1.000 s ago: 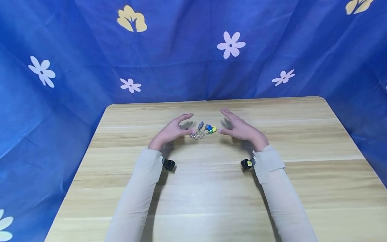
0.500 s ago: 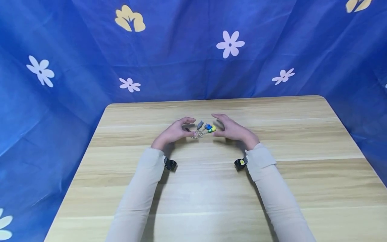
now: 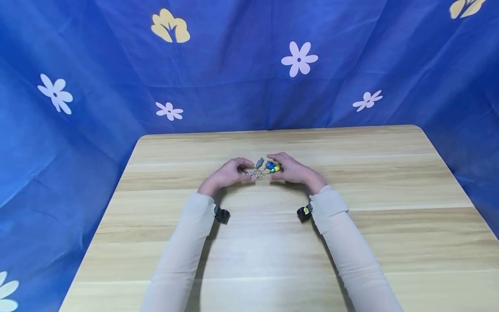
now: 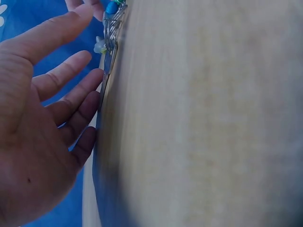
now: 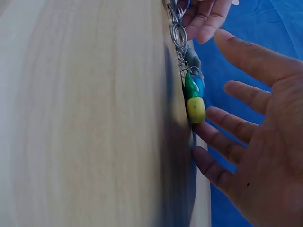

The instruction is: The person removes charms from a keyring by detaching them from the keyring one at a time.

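Near the far edge of the table lies a bunch of keychains: linked metal key rings [image 3: 258,174], a grey charm [image 3: 260,163], a blue charm [image 3: 270,165] and a green-and-yellow charm [image 5: 195,109]. My left hand [image 3: 228,173] is on their left side, thumb and fingers spread apart, with the thumb tip close by the rings. On the right, my right hand [image 3: 294,170] curves loosely around the green-and-yellow charm, its fingertips close to the yellow end in the right wrist view. Neither hand pinches anything. Part of the bunch at the left is hidden by the left hand.
The keychains lie on a light wood-grain table [image 3: 249,242]. A blue cloth [image 3: 234,86] with white flowers and yellow shapes hangs behind it and along both sides. A small black camera sits on each wrist.
Both hands have drawn inward and lower around the keychains, the right hand moving left the most and the left hand slightly right. The keychains stay in about the same place.
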Motion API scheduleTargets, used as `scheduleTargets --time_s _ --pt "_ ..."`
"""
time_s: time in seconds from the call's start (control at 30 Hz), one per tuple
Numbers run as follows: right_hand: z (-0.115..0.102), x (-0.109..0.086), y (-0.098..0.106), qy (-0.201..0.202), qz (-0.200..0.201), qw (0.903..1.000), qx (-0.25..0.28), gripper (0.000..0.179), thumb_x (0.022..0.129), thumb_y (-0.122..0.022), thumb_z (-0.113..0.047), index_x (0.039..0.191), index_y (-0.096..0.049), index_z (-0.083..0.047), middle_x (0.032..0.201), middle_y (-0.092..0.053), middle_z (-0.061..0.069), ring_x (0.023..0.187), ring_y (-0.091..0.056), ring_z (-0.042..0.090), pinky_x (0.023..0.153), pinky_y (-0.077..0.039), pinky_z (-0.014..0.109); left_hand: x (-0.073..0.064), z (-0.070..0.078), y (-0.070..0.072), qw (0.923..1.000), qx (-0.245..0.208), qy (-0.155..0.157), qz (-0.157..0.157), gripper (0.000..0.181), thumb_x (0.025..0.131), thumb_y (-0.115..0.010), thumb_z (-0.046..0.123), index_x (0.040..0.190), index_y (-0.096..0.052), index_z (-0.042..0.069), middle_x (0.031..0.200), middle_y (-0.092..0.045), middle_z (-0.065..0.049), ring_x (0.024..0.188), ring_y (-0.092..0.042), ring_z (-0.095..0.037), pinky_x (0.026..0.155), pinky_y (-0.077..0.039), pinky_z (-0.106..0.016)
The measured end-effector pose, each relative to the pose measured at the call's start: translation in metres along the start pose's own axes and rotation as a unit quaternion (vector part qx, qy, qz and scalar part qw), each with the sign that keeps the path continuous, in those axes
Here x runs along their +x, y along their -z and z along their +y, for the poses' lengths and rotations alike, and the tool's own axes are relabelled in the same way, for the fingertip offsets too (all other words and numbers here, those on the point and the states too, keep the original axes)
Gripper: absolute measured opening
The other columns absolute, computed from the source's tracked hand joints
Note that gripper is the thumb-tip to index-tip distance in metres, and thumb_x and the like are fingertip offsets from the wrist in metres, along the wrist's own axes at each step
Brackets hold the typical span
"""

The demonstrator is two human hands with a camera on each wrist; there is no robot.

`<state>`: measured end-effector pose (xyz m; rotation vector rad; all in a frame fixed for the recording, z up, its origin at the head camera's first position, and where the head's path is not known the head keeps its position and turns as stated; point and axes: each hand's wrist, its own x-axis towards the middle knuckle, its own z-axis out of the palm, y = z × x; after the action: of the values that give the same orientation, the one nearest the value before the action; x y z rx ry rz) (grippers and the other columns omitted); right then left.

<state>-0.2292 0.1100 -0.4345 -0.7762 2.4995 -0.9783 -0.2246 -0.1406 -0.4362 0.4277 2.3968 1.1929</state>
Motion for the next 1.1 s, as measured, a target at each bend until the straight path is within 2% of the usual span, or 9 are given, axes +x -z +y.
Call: scheduleTargets --time_s 0.17,0.33,0.5,0.63,0.87,1.1 --pt "0.0 0.003 -0.004 -0.025 -0.001 0.9995 -0.018 0.078 0.086 -0.071 -0.036 0.149 -0.034 -0.01 0.146 -0.038 0.019 0.136 -0.036 0.035 0.116 -0.027 0.051 -0.001 -0.002 -0.001 0.9996 0.027 -0.003 0.008 0.048 0.08 -0.078 0.019 0.123 -0.061 0.005 0.123 -0.057 -0.013 0.105 -0.056 -0.025 0.096 -0.047 -0.038" --pt "0.002 0.004 -0.007 -0.046 0.003 0.9987 -0.023 0.071 0.087 -0.07 -0.034 0.147 -0.039 -0.01 0.145 -0.041 0.017 0.135 -0.036 0.035 0.116 -0.028 0.05 0.0 -0.002 -0.003 0.9969 0.072 0.011 0.028 0.043 0.077 -0.08 0.024 0.116 -0.065 0.01 0.119 -0.059 -0.01 0.107 -0.055 -0.025 0.099 -0.043 -0.04" --pt "0.002 0.007 -0.009 -0.061 0.008 0.998 -0.013 0.063 0.088 -0.069 -0.031 0.143 -0.045 -0.01 0.141 -0.043 0.015 0.132 -0.037 0.034 0.114 -0.03 0.049 0.001 -0.001 -0.004 0.9889 0.142 0.014 0.041 0.038 0.076 -0.08 0.033 0.109 -0.069 0.016 0.121 -0.061 -0.008 0.113 -0.053 -0.026 0.105 -0.034 -0.047" --pt "0.003 0.01 -0.011 -0.059 0.013 0.998 -0.014 0.059 0.089 -0.068 -0.029 0.142 -0.047 -0.01 0.138 -0.045 0.016 0.128 -0.04 0.034 0.112 -0.032 0.049 0.002 0.0 -0.005 0.9822 0.182 0.013 0.045 0.033 0.076 -0.079 0.036 0.103 -0.07 0.019 0.118 -0.061 -0.006 0.111 -0.051 -0.027 0.102 -0.031 -0.048" --pt "0.009 0.011 -0.015 -0.047 0.033 0.9981 -0.022 0.052 0.091 -0.066 -0.022 0.139 -0.05 -0.008 0.134 -0.049 0.016 0.124 -0.044 0.033 0.11 -0.034 0.047 0.001 0.001 -0.007 0.981 0.188 0.017 0.046 0.03 0.076 -0.079 0.035 0.098 -0.069 0.018 0.112 -0.062 -0.005 0.105 -0.049 -0.026 0.098 -0.032 -0.044" --pt "0.007 0.01 -0.015 -0.053 0.042 0.9977 0.011 0.046 0.092 -0.064 -0.017 0.136 -0.052 -0.006 0.125 -0.053 0.016 0.118 -0.049 0.032 0.106 -0.038 0.046 0.001 -0.002 -0.006 0.9837 0.173 0.019 0.046 0.025 0.076 -0.078 0.033 0.093 -0.068 0.017 0.109 -0.062 -0.004 0.101 -0.048 -0.024 0.099 -0.03 -0.044"
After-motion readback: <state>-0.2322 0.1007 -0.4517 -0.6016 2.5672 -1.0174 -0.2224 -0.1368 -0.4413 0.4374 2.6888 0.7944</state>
